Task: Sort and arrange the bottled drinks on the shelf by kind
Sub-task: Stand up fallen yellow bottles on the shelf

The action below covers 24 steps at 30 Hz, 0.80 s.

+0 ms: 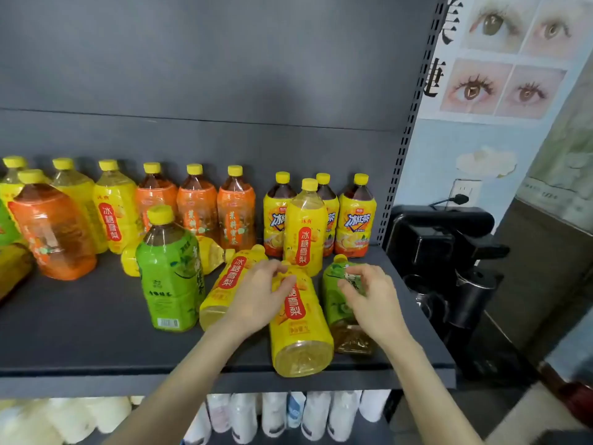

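Note:
A dark grey shelf (80, 319) carries many yellow-capped bottles. Along the back stand yellow pear drinks (114, 208), orange jasmine teas (236, 211) and iced black teas (356, 216). Near the front, a yellow bottle (300, 329) lies on its side, base toward me. My left hand (260, 297) hovers over its upper part with fingers apart. Just right of it lies a green bottle (337, 303), and my right hand (369, 293) is above it, fingers curled and spread, holding nothing. Another yellow bottle (224, 284) lies left of my left hand. A green tea (170, 271) stands upright.
A big orange bottle (53, 229) stands at the near left. A yellow bottle (305, 226) stands alone in front of the iced teas. A black machine (449, 248) sits beyond the shelf's right edge. White bottles (276, 415) fill the shelf below.

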{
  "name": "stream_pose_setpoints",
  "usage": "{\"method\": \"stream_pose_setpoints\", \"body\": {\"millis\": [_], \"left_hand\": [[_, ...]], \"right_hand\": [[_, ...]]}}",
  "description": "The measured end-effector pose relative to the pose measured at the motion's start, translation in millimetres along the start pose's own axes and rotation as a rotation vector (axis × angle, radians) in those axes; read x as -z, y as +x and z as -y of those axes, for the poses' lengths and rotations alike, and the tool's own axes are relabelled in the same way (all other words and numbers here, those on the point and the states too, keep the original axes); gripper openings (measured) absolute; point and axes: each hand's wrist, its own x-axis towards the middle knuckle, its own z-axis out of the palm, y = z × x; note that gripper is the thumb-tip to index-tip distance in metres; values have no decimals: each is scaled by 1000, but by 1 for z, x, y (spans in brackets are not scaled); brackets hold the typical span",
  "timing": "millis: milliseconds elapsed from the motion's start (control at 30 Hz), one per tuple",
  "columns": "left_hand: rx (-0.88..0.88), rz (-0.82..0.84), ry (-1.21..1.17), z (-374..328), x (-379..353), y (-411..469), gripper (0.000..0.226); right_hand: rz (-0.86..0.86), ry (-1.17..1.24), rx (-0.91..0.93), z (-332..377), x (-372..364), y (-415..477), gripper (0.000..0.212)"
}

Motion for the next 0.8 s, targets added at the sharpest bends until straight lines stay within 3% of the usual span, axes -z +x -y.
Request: {"method": "stream_pose_setpoints", "body": {"millis": [200, 400, 500, 633, 800], "left_hand": [[-12, 236, 48, -3, -28, 49, 40], [15, 575, 223, -11, -48, 90, 55], [61, 663, 261, -14, -59, 98, 65], [77, 628, 168, -11, -59, 100, 57], [-45, 342, -62, -18, -45, 97, 53]], "right_hand": [[73, -67, -211, -21, -11, 13, 51], [233, 177, -438, -43, -8, 21, 66], [252, 238, -397, -51, -6, 22, 65], [228, 379, -259, -57, -6, 21, 60], [95, 458, -46, -63, -5, 20, 71]]}}
